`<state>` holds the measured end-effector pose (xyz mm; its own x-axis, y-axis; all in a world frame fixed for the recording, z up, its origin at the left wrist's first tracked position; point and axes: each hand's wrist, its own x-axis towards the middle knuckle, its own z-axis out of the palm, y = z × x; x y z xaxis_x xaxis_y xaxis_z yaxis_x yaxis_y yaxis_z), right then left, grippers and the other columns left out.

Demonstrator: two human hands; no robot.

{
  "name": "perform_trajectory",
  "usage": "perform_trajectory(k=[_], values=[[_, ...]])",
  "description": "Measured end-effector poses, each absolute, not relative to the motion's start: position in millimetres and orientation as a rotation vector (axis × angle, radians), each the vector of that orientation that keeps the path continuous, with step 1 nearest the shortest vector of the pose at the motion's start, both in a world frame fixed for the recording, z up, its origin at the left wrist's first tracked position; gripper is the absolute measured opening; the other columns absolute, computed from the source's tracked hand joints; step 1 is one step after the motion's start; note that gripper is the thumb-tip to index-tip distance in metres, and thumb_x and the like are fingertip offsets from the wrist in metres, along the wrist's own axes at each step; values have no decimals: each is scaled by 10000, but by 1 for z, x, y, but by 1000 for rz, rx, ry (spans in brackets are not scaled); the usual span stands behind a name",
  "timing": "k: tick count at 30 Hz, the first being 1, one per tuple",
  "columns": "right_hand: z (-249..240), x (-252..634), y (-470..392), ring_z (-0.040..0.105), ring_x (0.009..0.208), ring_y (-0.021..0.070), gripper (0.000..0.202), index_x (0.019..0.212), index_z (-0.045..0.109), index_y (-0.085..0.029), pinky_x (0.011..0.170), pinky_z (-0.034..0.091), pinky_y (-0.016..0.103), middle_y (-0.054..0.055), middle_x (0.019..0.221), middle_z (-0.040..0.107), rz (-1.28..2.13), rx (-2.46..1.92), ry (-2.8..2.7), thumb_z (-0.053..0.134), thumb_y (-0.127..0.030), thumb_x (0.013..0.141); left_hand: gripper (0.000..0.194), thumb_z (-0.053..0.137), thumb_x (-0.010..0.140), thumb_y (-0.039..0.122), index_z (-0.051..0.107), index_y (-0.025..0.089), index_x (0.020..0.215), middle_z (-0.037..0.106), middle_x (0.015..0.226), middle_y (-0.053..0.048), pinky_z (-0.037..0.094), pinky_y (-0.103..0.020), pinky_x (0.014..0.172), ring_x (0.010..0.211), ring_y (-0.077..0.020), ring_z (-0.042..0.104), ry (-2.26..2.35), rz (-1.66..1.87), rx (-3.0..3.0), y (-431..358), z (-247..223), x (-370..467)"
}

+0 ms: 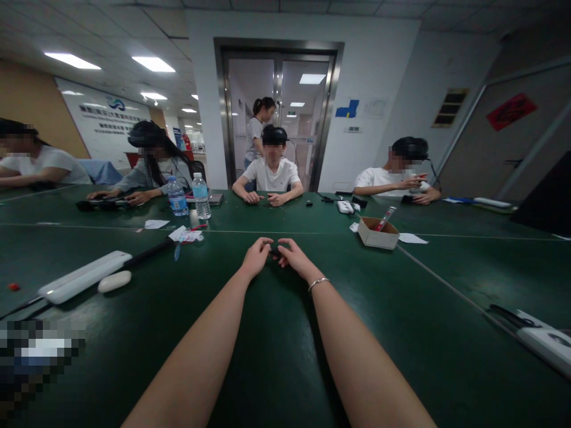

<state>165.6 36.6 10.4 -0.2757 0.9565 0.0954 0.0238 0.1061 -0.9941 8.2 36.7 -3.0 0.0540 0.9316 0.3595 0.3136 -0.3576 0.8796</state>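
Both my hands are close together over the green table, near the middle of the view. A small black object sits between them. My left hand has its fingers curled round toward the left side of that object. On the other side my right hand, with a silver bracelet on the wrist, has its thumb and fingers closed on the object. The fingers partly hide the object, so its shape cannot be made out.
A cardboard box stands ahead to the right. Two bottles and paper scraps are ahead to the left. A white device and a white mouse lie at left. People sit across the table.
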Motion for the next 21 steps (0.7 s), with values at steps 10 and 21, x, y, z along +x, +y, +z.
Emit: perform_trajectory(k=[10, 21], values=[[10, 164, 37, 536, 452, 76, 287, 1073, 418, -186, 379, 435, 162, -11, 761, 546, 1277, -1024, -1500, 546, -210, 818, 239, 433, 845, 258, 578, 204, 1027, 602, 869, -25, 439, -258, 702, 747, -137, 560, 1245, 1318, 1723, 37, -4, 7], [9, 166, 37, 552, 473, 60, 438, 1071, 437, -221, 394, 455, 161, -12, 883, 539, 1272, -977, -1461, 651, -113, 704, 224, 438, 838, 266, 578, 199, 999, 585, 781, -15, 421, -249, 652, 700, -134, 551, 1269, 1331, 1717, 35, -1, 9]])
